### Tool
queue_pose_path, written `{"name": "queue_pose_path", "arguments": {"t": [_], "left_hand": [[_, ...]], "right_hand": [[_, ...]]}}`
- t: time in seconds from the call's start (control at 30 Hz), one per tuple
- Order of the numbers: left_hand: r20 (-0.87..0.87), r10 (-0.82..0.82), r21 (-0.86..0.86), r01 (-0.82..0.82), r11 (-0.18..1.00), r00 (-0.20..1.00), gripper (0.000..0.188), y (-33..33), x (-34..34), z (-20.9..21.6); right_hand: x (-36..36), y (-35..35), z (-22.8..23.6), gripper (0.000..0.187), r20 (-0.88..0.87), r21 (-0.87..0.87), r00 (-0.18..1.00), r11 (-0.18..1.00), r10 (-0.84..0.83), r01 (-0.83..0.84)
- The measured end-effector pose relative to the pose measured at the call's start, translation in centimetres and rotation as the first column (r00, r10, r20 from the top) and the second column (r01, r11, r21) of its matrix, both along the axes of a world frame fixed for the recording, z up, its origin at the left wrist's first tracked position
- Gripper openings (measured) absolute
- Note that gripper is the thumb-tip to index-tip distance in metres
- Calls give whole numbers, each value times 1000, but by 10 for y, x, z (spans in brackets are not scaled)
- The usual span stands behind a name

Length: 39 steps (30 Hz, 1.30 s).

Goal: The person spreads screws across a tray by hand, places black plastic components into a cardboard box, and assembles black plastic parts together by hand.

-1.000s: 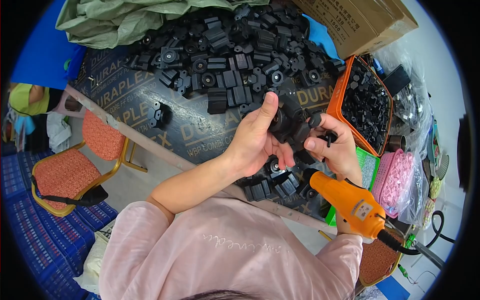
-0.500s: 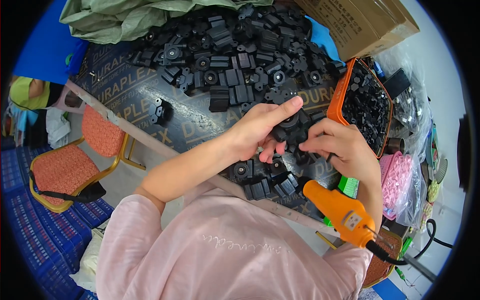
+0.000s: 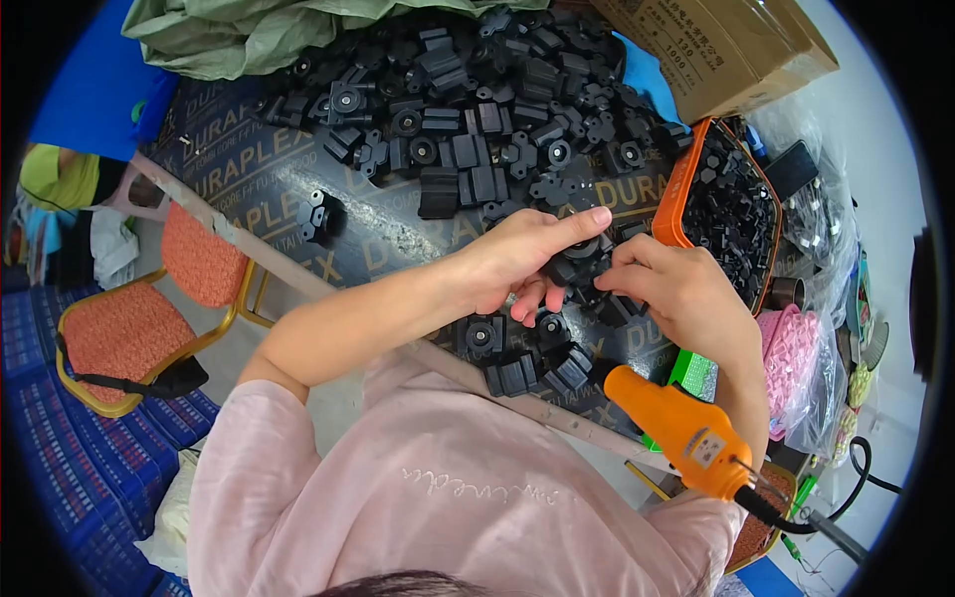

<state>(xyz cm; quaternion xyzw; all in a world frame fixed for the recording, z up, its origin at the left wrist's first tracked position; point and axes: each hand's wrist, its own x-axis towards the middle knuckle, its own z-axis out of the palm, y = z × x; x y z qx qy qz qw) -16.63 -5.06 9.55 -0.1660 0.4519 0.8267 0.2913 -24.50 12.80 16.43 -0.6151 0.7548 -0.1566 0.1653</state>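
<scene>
My left hand (image 3: 532,254) is closed around a black plastic part (image 3: 579,264) with a rounded middle, its thumb laid along the top. At that part's right side is my right hand (image 3: 681,289), thumb and fingertips pinched together; whatever small thing they may hold is hidden. Beyond both hands lies a large heap of black plastic parts (image 3: 468,154), some with round centres. Several more black parts (image 3: 512,376) sit near the table's front edge. A single black part (image 3: 318,216) stands apart on the left.
An orange power screwdriver (image 3: 676,428) hangs close to my right forearm, its black cable trailing right. An orange bin (image 3: 676,194) of small black pieces stands right, below a cardboard box (image 3: 716,70). A pink basket (image 3: 781,348) is beside it. Orange chairs (image 3: 129,343) stand left.
The right hand's fingers have curled a little more at the part, and its wrist has turned slightly. My left hand and the part have shifted very little.
</scene>
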Motion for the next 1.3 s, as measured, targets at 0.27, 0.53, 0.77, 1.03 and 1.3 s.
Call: {"name": "queue_pose_path", "arguments": {"t": [0.27, 0.53, 0.77, 1.03, 1.3], "left_hand": [[104, -126, -50, 132, 990, 987, 62, -4, -6, 3], [104, -96, 66, 90, 994, 990, 58, -1, 0, -2], [17, -122, 217, 116, 969, 992, 60, 0, 13, 1], [-45, -170, 193, 175, 965, 984, 58, 10, 22, -16], [-649, -11, -371, -304, 877, 760, 63, 20, 33, -24]], "right_hand": [[1, -10, 8, 19, -166, 190, 982, 980, 96, -64], [-6, -5, -14, 22, 128, -14, 991, 999, -41, 44], [-4, -3, -21, 51, 512, -168, 849, 955, -129, 246], [18, 1, -29, 67, 793, 117, 517, 913, -322, 390], [23, 10, -59, 58, 907, -46, 343, 751, -245, 659]]}}
